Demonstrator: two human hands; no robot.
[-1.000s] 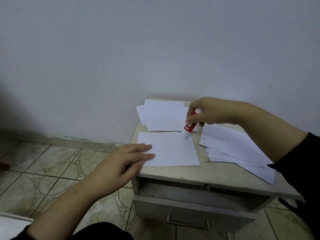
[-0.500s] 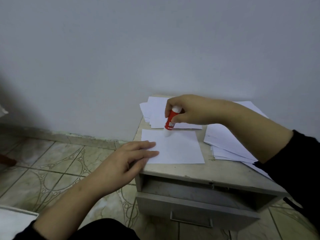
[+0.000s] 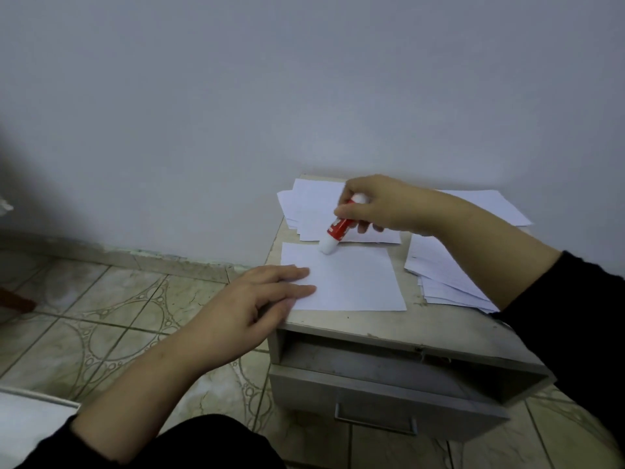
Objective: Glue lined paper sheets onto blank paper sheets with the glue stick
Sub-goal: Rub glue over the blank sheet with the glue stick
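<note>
A single white sheet lies flat at the front left of the small table's top. My left hand presses its straight fingers on the sheet's left edge. My right hand grips a red and white glue stick, tilted, with its white tip touching the sheet near the far left corner. A stack of white sheets lies behind it against the wall. Another fanned pile of sheets lies to the right, partly under my right forearm.
The table has a grey drawer pulled slightly open, with a metal handle. Patterned floor tiles spread to the left. A plain wall rises right behind the table. A white object sits at the lower left edge.
My right hand has drawn the glue stick leftward along the sheet's far edge, from near the right corner to near the left corner. My left hand has stayed pressed on the sheet.
</note>
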